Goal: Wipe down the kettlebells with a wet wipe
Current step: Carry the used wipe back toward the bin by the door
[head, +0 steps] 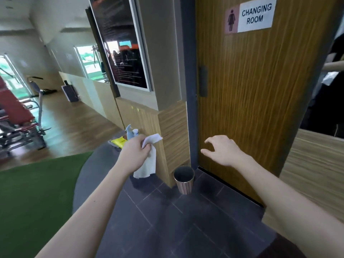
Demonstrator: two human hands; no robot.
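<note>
Left hand: the left hand (pixel 135 155) is raised ahead of the body, fingers curled closed around the wet wipe.
Wet wipe: the white wet wipe (pixel 148 164) is bunched at the fingers, one corner sticking up to the right and the rest hanging down below the fist.
Right hand: the right hand (pixel 222 150) is stretched forward, palm down, fingers spread and loosely bent; it holds nothing and hovers in front of the lower part of the door.
Door: a wood-grain door (pixel 251 94) fills the upper right, bearing a sign (pixel 249 16) that reads "CHANGING ROOM".
Bin: a small round metallic waste bin (pixel 184 180) stands on the dark tiled floor (pixel 176 220), just beside the corner of the wood-panelled pillar (pixel 167 131) and near the foot of the door.
Supplies: a pale blue spray bottle (pixel 129 132) and a yellow packet (pixel 120 142) lie behind the left hand, partly hidden by it.
Wall panel: a dark framed notice board (pixel 124 47) hangs on the pillar above.
Floor, left: green turf (pixel 37 192) adjoins the tiles.
Background: a gym machine with red padding (pixel 16 116) stands on wooden flooring at far left.
Kettlebells: not visible in this view.
</note>
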